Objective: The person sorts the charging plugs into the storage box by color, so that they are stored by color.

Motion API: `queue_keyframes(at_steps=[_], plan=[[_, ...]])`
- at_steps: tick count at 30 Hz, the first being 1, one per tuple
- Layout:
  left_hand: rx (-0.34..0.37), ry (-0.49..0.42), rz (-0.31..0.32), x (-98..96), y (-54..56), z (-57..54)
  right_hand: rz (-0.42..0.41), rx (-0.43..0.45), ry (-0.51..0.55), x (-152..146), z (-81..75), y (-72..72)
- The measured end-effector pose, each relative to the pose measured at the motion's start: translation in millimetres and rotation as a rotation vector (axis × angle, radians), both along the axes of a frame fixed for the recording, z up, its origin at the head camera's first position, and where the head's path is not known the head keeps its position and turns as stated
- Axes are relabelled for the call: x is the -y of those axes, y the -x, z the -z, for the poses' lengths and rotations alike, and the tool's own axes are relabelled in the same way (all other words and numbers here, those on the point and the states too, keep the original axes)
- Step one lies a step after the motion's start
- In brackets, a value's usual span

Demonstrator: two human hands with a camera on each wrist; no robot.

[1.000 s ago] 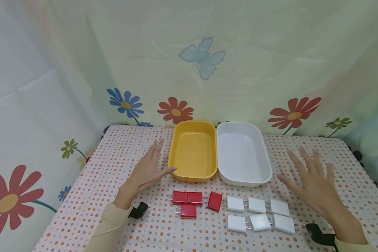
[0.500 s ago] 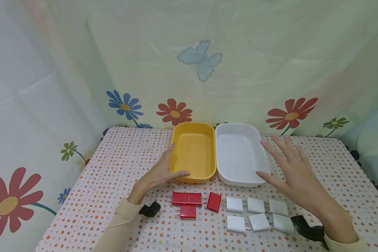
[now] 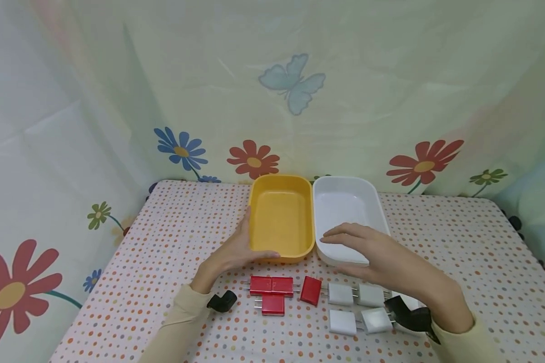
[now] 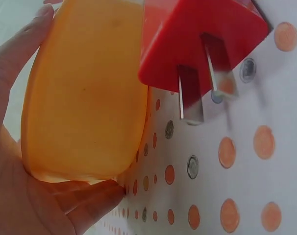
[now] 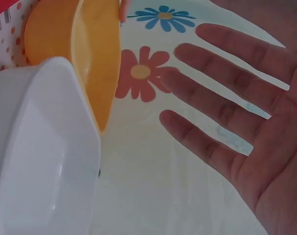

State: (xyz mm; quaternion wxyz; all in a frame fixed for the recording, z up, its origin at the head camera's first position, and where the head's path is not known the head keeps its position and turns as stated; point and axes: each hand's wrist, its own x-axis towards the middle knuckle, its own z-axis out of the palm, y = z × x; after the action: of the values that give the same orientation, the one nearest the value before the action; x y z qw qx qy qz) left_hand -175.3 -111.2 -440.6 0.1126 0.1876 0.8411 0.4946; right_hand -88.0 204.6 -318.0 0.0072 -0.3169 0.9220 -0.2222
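The yellow tray (image 3: 280, 214) stands at the table's middle, beside the white tray (image 3: 345, 200). My left hand (image 3: 231, 249) grips the yellow tray's near left corner, thumb along the front edge and fingers around the side. In the left wrist view the fingers (image 4: 85, 203) wrap the tray's wall. My right hand (image 3: 383, 254) hovers over the near part of the white tray, holding nothing; its fingers are spread and nearly straight in the right wrist view. Several red charger plugs (image 3: 273, 304) lie in front of the yellow tray, and several white charger plugs (image 3: 342, 321) in front of the white one.
A dotted cloth (image 3: 200, 217) covers the table. A flowered curtain (image 3: 354, 101) hangs behind and beside it. One red plug (image 4: 202, 39) shows its prongs close by in the left wrist view. The right forearm partly covers the rightmost white plugs.
My left hand has moved right onto the yellow tray's corner and taken hold of it. My right hand has swung left from the table's right side to over the white tray.
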Motion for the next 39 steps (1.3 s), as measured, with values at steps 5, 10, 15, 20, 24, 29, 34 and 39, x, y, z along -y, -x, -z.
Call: queue_keyframes(at_steps=[5, 10, 15, 20, 24, 29, 34, 39], plan=[[0.007, -0.038, 0.033, -1.1, 1.1, -0.4, -0.078, 0.040, -0.033, 19.8, 3.7, 6.0], [0.010, -0.059, 0.064, -2.9, 2.0, -2.6, -0.155, 0.054, -0.071, 36.8, 14.6, 8.6], [0.004, -0.088, 0.060, -7.4, 1.8, -2.1, -0.204, 0.081, -0.114, 45.3, 29.9, 9.2], [0.055, 0.004, -0.017, -8.7, -3.5, 0.7, -0.207, 0.158, -0.124, 46.4, 45.8, 8.9], [0.060, 0.042, -0.035, -6.3, -4.6, 1.9, -0.237, 0.176, -0.121, 47.1, 59.5, 12.1], [0.055, 0.055, -0.040, -3.0, -3.6, 0.4, -0.311, 0.039, -0.130, 43.5, 87.5, 21.8], [0.066, 0.064, -0.046, -0.6, -3.6, -0.5, -0.293, 0.025, -0.238, 54.3, 85.0, 20.9], [0.071, 0.080, -0.060, 0.7, -4.4, -1.2, -0.276, 0.059, -0.295, 62.5, 84.9, 20.0]])
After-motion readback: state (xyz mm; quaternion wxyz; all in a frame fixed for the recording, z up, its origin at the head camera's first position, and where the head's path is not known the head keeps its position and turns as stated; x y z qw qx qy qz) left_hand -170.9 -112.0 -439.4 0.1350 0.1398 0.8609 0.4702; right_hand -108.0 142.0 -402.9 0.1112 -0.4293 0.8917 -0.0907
